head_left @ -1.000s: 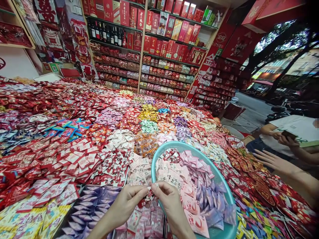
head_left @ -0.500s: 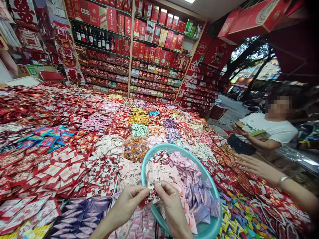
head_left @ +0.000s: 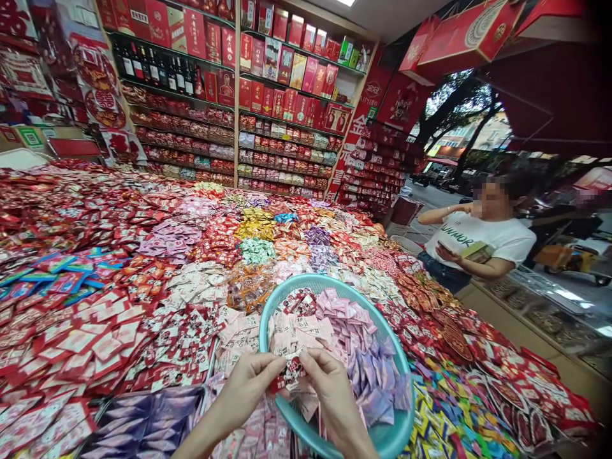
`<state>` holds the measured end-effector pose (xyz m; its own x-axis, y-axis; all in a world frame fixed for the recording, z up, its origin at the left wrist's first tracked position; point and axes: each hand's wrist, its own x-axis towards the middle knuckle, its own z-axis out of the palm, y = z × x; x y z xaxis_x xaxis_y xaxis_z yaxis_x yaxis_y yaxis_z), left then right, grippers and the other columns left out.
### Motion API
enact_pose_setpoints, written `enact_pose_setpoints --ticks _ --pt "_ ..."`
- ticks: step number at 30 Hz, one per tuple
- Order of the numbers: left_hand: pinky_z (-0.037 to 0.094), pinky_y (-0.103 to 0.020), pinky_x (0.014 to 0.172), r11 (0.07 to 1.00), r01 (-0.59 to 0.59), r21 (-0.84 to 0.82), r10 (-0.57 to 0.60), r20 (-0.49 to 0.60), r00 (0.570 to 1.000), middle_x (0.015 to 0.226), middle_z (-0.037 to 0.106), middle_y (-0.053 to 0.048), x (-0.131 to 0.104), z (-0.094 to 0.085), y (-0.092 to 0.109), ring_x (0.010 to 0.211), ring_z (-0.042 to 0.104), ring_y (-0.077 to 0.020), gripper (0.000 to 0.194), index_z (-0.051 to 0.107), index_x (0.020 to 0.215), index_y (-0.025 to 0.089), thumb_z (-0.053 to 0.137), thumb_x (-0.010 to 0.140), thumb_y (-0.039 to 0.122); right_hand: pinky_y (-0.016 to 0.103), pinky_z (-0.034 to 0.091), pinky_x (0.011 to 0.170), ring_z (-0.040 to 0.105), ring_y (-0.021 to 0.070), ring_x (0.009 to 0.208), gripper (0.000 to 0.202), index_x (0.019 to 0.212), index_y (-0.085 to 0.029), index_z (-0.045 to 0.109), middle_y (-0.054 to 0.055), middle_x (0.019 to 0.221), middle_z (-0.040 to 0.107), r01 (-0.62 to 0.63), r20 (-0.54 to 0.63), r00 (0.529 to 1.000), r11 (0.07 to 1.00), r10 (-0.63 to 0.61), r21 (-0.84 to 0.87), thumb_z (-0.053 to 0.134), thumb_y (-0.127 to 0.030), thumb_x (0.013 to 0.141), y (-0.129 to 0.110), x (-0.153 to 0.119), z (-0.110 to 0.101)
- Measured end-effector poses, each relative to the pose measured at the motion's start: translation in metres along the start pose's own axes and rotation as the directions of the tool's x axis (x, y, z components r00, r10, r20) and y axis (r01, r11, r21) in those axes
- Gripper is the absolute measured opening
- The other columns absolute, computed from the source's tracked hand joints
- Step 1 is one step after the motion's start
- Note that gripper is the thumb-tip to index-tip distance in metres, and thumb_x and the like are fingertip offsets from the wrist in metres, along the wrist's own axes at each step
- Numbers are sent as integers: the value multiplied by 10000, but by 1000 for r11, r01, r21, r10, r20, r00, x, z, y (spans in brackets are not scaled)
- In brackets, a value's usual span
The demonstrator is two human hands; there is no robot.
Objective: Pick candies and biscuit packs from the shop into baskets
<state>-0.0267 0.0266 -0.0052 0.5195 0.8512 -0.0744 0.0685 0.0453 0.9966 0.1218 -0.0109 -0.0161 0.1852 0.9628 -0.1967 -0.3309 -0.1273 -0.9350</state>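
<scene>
Between both thumbs and fingertips I pinch a small red and white candy packet (head_left: 289, 372), held up over the near left rim of a teal plastic basket (head_left: 406, 382). My left hand (head_left: 251, 386) grips its left edge and my right hand (head_left: 329, 392) its right edge. Inside the basket lie pink-white packets (head_left: 296, 328), pink packets (head_left: 342, 312) and shiny lilac packets (head_left: 377, 379), with a few red and white ones (head_left: 297, 301) at the far side. Part of the basket's near left is hidden behind my hands.
Heaps of wrapped sweets (head_left: 109, 325) spread around the basket. A dark tray of purple packets (head_left: 148, 417) lies at near left. Shelves of red boxes and bottles (head_left: 160, 70) stand behind. At right, a person in a white T-shirt (head_left: 482, 242) holds a box (head_left: 478, 250).
Another person's outstretched hand with a bracelet has left the right side. The person in white has raised one arm toward the head. My hands still hold the packet; the view has shifted slightly.
</scene>
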Motion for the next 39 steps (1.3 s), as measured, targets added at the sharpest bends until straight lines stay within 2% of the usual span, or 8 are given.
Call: enact_pose_setpoints --ticks 4,8,16,22,26,29,32,39 --pt "423 -232 535 995 47 -88 -49 -25 998 638 674 -48 -2 -10 -7 602 630 -173 402 639 745 132 504 811 505 242 368 582 437 112 592 274 667 -161 648 -16 609 533 87 16 996 982 -85 -170 676 -431 707 -12 17 -9" --pt "478 -256 586 971 95 -220 -137 -187 973 861 710 -101 -9 -39 -16 696 667 -193 492 594 1091 142 550 775 518 250 359 578 427 118 597 326 707 -160 641 -14 626 524 175 -70 974 912 -216 -370 643 -486 705 -37 65 -29" --pt "539 -273 646 967 137 -216 -235 -539 809 903 720 -102 -42 -114 -50 766 681 -213 530 633 1015 140 626 689 558 251 264 473 337 88 463 408 590 -142 596 -45 487 442 180 -57 968 840 -243 -511 652 -545 611 -39 161 -35" --pt "561 -293 664 952 190 -241 -304 -651 695 905 721 -111 -70 -154 -80 790 688 -239 590 627 990 139 643 625 602 225 273 452 328 66 409 371 541 -162 524 -86 452 408 155 -16 974 714 -226 -682 623 -473 717 -23 193 -21" --pt "560 -306 655 950 209 -231 -311 -687 656 891 721 -110 -78 -175 -103 785 688 -242 591 616 986 142 649 611 597 230 354 501 416 79 442 365 537 -159 494 -85 471 428 125 -16 972 579 -232 -806 590 -403 791 -13 202 -17" --pt "552 -311 633 962 272 -29 -211 -711 671 869 720 -117 -72 -188 -121 776 686 -248 585 606 963 129 545 671 633 260 369 546 484 116 494 297 557 -166 543 -56 494 505 97 -39 965 490 -260 -867 598 -364 772 -9 201 -16" --pt "532 -321 669 887 347 304 -55 -676 735 851 713 -109 -55 -194 -137 788 674 -250 548 613 907 133 441 725 621 288 352 559 565 186 589 210 597 -184 610 26 610 636 95 -48 951 439 -304 -893 594 -345 731 -8 198 -17" --pt "440 -367 822 700 343 626 76 -543 836 1029 625 -102 10 -171 -154 970 573 -260 285 616 948 164 503 775 360 314 372 618 602 248 718 293 730 -165 649 104 777 685 184 -5 915 427 -404 -885 516 -426 740 -14 182 -21"
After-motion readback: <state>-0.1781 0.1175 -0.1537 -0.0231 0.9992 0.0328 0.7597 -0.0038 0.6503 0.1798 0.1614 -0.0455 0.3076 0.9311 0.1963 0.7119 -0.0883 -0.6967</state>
